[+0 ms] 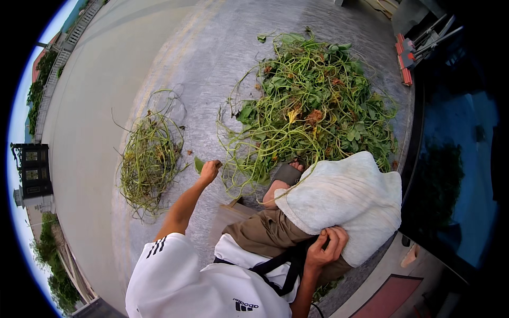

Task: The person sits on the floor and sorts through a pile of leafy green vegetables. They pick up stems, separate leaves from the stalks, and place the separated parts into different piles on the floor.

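Observation:
My left hand [210,171] reaches out low over the ground, its fingers closed, with a green leaf [199,164] showing at its side. It is between a smaller heap of mostly bare vine stems [151,163] and a large heap of leafy green vines [314,103]. My right hand [329,245] is bent, fingers curled, against the edge of a pale towel [346,198] draped over my knee. Whether those fingers pinch anything is hard to see. One long vine stem [304,179] runs from the large heap across the towel's edge.
My sandalled foot [288,175] is right against the large heap. A wooden edge [238,208] shows beside my brown trousers [266,234]. On the right stand a dark glossy panel [445,167] and red-edged metal gear [405,59]. A reddish mat [387,296] lies at lower right.

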